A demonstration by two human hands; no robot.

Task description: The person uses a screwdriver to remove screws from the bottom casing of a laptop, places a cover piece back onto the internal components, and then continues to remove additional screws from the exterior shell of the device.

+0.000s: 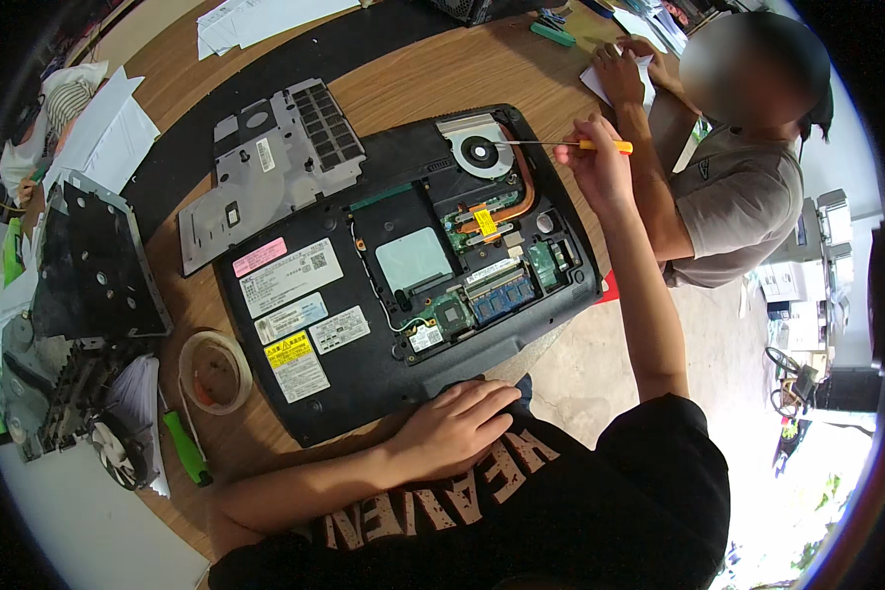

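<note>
Your right hand [598,162] has its fingers clamped on the screwdriver [615,147], its shaft pointing left over the laptop [408,261] fan [479,154]; your left hand [457,425], fingers loosely together, lies beside the near edge.

Floor [733,369] is overexposed by daylight at right; desk [398,74] is softly lit. Rim is distorted and darkened, co-worker's head [752,74] blurred.

Black short-sleeved T-shirt [610,492]; large speckled pinkish-tan lettering [462,500].
</note>
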